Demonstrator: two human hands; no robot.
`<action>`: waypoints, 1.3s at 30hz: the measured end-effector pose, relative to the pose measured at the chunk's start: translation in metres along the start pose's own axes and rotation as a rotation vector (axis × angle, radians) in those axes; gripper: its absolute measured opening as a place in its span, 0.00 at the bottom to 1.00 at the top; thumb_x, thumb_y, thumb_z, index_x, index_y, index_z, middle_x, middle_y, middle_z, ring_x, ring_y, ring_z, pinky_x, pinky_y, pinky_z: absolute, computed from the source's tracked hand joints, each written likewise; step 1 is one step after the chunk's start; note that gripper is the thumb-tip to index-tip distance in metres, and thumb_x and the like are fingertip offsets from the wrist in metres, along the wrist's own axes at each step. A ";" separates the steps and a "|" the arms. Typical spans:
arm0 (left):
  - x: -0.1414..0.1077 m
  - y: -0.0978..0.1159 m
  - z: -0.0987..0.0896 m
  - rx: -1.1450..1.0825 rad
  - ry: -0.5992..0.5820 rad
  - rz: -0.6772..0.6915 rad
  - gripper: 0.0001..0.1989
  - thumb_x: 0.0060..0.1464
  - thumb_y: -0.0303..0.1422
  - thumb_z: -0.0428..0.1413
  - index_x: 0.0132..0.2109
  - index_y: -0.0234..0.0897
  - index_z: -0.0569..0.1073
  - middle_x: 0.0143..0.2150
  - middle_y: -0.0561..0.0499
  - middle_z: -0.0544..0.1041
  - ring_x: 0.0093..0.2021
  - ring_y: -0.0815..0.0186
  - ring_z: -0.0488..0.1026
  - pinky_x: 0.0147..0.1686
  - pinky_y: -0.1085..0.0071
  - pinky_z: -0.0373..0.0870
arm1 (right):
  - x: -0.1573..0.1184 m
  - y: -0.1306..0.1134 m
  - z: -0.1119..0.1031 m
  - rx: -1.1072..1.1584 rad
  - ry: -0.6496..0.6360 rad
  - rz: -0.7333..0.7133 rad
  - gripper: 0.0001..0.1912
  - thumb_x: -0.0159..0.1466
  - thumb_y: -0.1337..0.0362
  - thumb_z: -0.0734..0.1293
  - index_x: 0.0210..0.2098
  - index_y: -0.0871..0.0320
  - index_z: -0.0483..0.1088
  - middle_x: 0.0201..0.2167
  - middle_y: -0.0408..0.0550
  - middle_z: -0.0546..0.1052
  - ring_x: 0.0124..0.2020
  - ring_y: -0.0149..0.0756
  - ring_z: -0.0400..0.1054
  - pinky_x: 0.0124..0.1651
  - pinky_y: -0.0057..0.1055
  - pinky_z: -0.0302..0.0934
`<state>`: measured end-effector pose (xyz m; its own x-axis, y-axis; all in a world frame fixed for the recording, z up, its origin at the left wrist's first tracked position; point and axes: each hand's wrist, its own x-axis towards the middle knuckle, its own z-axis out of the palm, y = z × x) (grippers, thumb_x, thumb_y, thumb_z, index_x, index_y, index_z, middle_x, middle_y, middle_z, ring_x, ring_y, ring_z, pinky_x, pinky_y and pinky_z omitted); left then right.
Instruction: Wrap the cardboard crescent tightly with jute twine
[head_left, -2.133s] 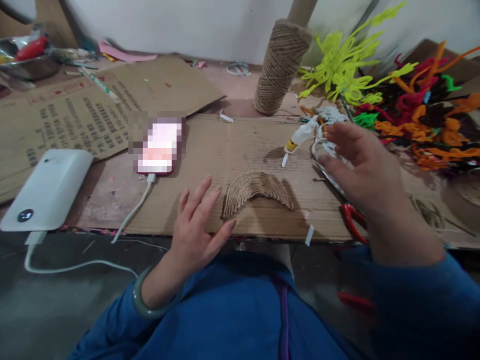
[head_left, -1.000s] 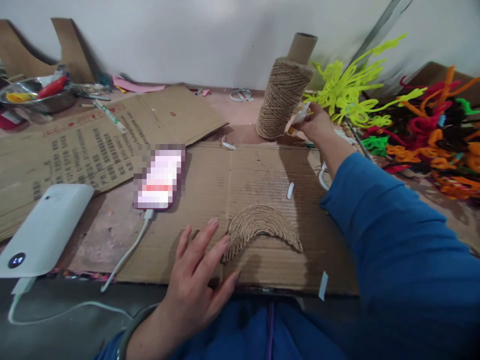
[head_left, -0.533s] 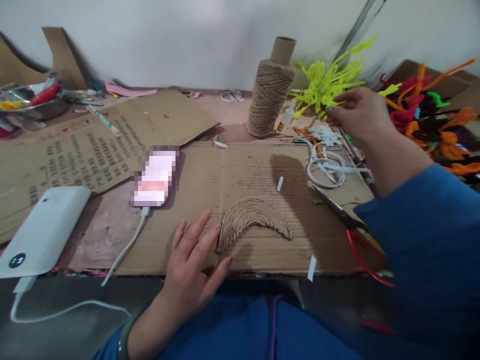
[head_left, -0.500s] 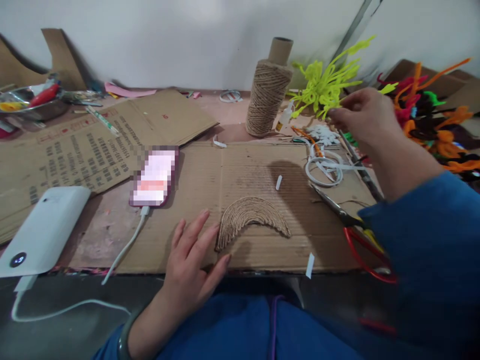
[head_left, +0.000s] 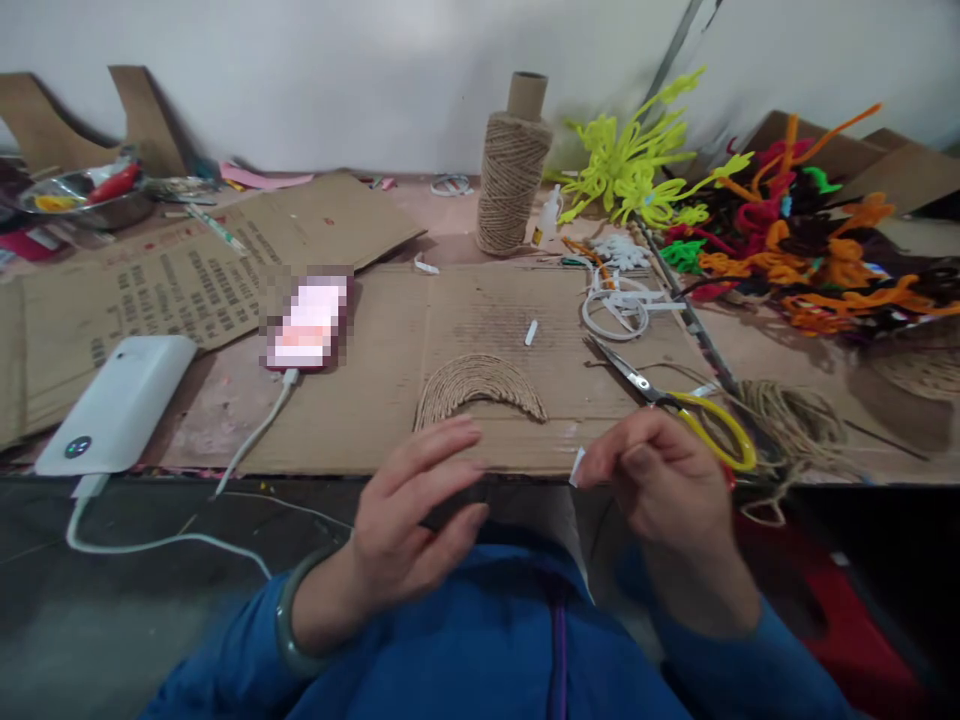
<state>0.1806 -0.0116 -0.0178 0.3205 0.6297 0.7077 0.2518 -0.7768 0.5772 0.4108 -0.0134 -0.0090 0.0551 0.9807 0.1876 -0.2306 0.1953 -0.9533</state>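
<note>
A crescent of coiled jute twine (head_left: 480,380) lies on the flat cardboard sheet (head_left: 375,400). My left hand (head_left: 416,500) hovers at its near-left side, fingers apart and holding nothing. Closer to the table's front edge, my right hand (head_left: 664,490) is closed with curled fingers. Its index fingertip reaches a small white strip (head_left: 577,467); whether it grips the strip cannot be made out. Scissors (head_left: 641,385) with a yellow handle lie just beyond that hand. Another white strip (head_left: 531,332) rests beyond the crescent.
A jute twine spool (head_left: 512,180) and a small glue bottle (head_left: 549,215) stand at the back. Yellow-green fuzzy flowers (head_left: 626,165) and a colourful fuzzy pile (head_left: 810,240) lie right. A phone (head_left: 309,320), a power bank (head_left: 120,405) and a metal bowl (head_left: 120,208) are left.
My right hand has come down from the yellow-green flowers to the white strip at the front edge. My left hand has shifted right, off the cardboard. The view has tilted slightly.
</note>
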 end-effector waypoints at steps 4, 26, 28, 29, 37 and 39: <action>0.004 0.012 0.025 -0.110 -0.131 0.038 0.17 0.63 0.35 0.53 0.57 0.37 0.67 0.51 0.39 0.78 0.55 0.60 0.75 0.53 0.62 0.76 | -0.027 0.023 0.031 0.057 -0.251 0.156 0.22 0.57 0.47 0.72 0.20 0.56 0.64 0.14 0.38 0.71 0.14 0.28 0.64 0.17 0.24 0.61; -0.015 -0.038 -0.015 0.725 -0.431 -0.265 0.20 0.61 0.44 0.54 0.54 0.37 0.74 0.59 0.40 0.75 0.66 0.39 0.61 0.59 0.30 0.53 | 0.045 0.060 0.027 -1.417 -0.700 -0.528 0.26 0.68 0.72 0.55 0.66 0.64 0.58 0.63 0.57 0.68 0.71 0.56 0.46 0.67 0.60 0.50; -0.016 -0.040 -0.014 0.722 -0.440 -0.266 0.20 0.61 0.44 0.53 0.53 0.37 0.75 0.59 0.40 0.75 0.66 0.40 0.61 0.59 0.31 0.53 | 0.044 0.061 0.028 -1.434 -0.707 -0.542 0.26 0.68 0.72 0.55 0.65 0.65 0.59 0.62 0.57 0.69 0.70 0.57 0.47 0.67 0.61 0.48; -0.016 -0.041 -0.014 0.720 -0.443 -0.261 0.20 0.61 0.44 0.53 0.53 0.37 0.75 0.59 0.40 0.75 0.66 0.40 0.61 0.59 0.31 0.53 | 0.043 0.061 0.028 -1.438 -0.708 -0.546 0.25 0.69 0.72 0.55 0.65 0.65 0.60 0.61 0.58 0.70 0.70 0.57 0.48 0.68 0.61 0.47; -0.018 -0.043 -0.015 0.701 -0.418 -0.233 0.20 0.62 0.44 0.53 0.54 0.36 0.74 0.58 0.40 0.75 0.64 0.41 0.64 0.60 0.33 0.54 | 0.048 0.055 0.024 -1.308 -0.688 -0.474 0.27 0.69 0.71 0.52 0.66 0.69 0.56 0.64 0.60 0.66 0.71 0.54 0.46 0.68 0.60 0.48; -0.018 -0.043 -0.015 0.696 -0.424 -0.232 0.20 0.62 0.44 0.52 0.54 0.37 0.74 0.59 0.40 0.75 0.65 0.42 0.64 0.60 0.33 0.54 | 0.046 0.055 0.024 -1.313 -0.710 -0.511 0.26 0.69 0.71 0.52 0.65 0.68 0.57 0.62 0.59 0.69 0.71 0.54 0.46 0.68 0.61 0.46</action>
<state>0.1504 0.0102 -0.0493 0.4715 0.8259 0.3092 0.8139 -0.5425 0.2080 0.3775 0.0431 -0.0469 -0.6750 0.6941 0.2502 0.6590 0.7197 -0.2185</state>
